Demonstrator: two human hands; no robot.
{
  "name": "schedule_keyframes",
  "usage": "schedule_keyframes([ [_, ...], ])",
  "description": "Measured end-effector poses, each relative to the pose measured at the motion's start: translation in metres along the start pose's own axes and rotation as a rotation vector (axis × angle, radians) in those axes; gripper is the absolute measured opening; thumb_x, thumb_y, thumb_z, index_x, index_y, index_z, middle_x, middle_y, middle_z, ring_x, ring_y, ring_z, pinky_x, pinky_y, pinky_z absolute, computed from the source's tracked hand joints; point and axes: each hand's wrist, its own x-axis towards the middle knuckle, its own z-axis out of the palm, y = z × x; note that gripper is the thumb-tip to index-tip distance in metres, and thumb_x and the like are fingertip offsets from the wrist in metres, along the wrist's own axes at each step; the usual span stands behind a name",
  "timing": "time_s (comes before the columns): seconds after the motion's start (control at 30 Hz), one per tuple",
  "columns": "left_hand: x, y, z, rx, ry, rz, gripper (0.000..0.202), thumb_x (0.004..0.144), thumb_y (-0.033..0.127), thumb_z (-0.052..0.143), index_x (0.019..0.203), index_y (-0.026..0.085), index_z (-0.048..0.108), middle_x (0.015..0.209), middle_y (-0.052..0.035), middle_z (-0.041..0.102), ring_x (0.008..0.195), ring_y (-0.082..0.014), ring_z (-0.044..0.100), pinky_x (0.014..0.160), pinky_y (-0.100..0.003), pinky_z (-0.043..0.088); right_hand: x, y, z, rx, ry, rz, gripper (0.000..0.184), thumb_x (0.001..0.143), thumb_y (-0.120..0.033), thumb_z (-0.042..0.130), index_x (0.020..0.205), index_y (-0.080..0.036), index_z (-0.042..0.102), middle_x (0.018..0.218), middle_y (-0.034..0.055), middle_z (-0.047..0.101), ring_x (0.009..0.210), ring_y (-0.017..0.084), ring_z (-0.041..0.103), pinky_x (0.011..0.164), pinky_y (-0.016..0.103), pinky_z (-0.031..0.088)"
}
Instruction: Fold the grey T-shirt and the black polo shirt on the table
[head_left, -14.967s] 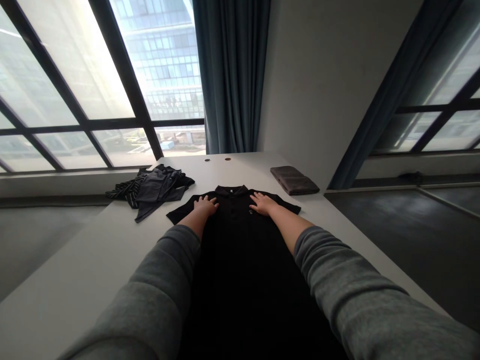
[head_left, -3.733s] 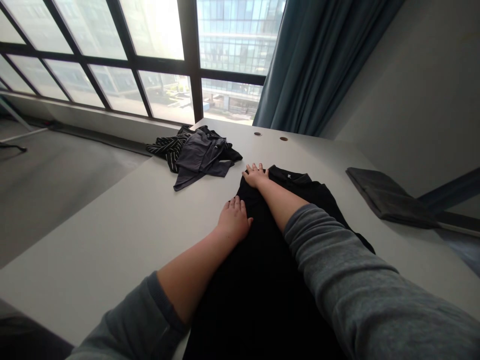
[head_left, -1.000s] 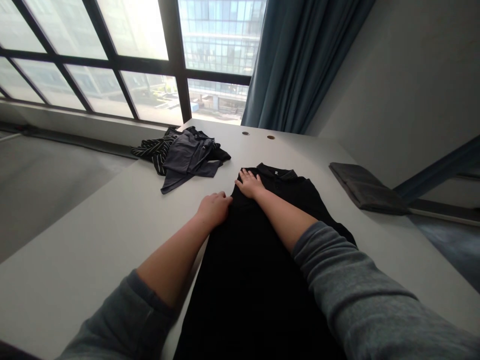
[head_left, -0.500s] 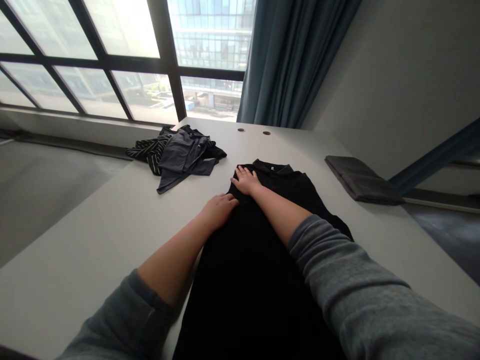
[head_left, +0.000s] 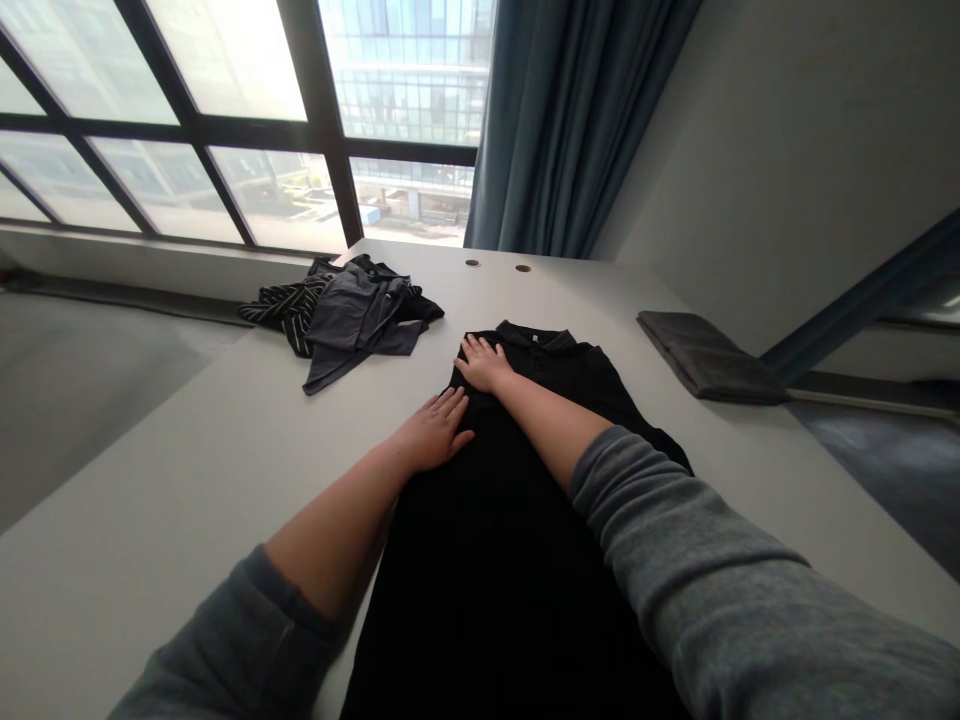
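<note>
A black polo shirt (head_left: 510,560) lies spread on the white table (head_left: 247,470), its collar at the far end and a small pale label inside the neck. On the shirt's left shoulder area my right hand (head_left: 484,362) rests flat with fingers spread. My left hand (head_left: 435,430) lies on the shirt's left edge, a little nearer to me, palm down with fingers stretched and thumb apart. Neither hand grips the cloth. My right forearm crosses over the shirt's chest and hides part of it. The lower hem runs out of view.
A loose heap of clothes (head_left: 356,315), grey, black and striped, lies at the far left of the table. Toward the right edge is a folded dark grey cloth (head_left: 709,355). Two round holes sit near the far edge, before a blue curtain (head_left: 559,130) and windows.
My left hand has opened from curled fingers at the shirt's edge to a flat, spread hand. My right hand stays on the shoulder. The view has shifted slightly.
</note>
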Motion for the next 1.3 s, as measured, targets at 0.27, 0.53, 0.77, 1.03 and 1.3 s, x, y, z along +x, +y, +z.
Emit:
schedule_keyframes([
  [0.27,-0.01,0.018,-0.01,0.177,-0.136,-0.099,0.069,0.106,0.05,0.038,0.162,0.009,0.039,0.17,-0.0184,0.03,0.159,-0.0319,0.027,0.13,-0.049,0.023,-0.009,0.013,-0.018,0.112,-0.038,-0.056,0.07,0.108,-0.052,0.026,0.17,-0.021,0.018,0.176,0.0061,0.004,0.164,0.032,0.005,0.131,0.059,0.01],
  [0.53,-0.009,0.023,-0.014,0.248,-0.017,-0.094,0.052,0.106,0.048,0.038,0.144,0.022,0.061,0.16,-0.0137,0.052,0.153,-0.032,0.041,0.127,-0.061,0.022,-0.099,0.169,-0.066,0.033,0.146,0.054,0.066,0.107,-0.042,0.032,0.165,-0.01,0.034,0.173,0.0102,0.021,0.163,0.03,0.012,0.134,0.05,0.014],
  [0.77,0.046,0.074,-0.025,0.343,0.181,-0.126,0.044,0.105,0.05,0.04,0.112,0.018,0.07,0.114,-0.0176,0.073,0.112,-0.0357,0.068,0.097,-0.053,0.051,-0.225,0.242,-0.05,0.132,0.114,0.167,0.064,0.105,-0.037,0.032,0.163,-0.01,0.04,0.168,0.01,0.034,0.161,0.024,0.023,0.134,0.04,0.021],
  [1.03,0.169,0.158,0.0,0.187,0.043,-0.139,0.045,0.106,0.047,0.038,0.123,0.017,0.066,0.126,-0.017,0.07,0.116,-0.0314,0.069,0.098,-0.043,0.052,-0.305,0.2,-0.016,0.005,0.126,-0.021,0.068,0.101,-0.041,0.046,0.161,-0.011,0.043,0.168,0.0154,0.033,0.156,0.03,0.036,0.131,0.05,0.027],
  [1.3,0.267,0.189,0.042,0.164,-0.13,-0.032,0.067,0.107,0.05,0.028,0.164,0.016,0.032,0.175,-0.0154,0.02,0.162,-0.0301,0.018,0.128,-0.051,0.025,-0.321,0.181,-0.01,0.06,0.114,0.112,0.085,0.098,-0.06,0.046,0.166,-0.01,0.033,0.172,0.0174,0.013,0.161,0.034,0.02,0.133,0.051,0.021],
])
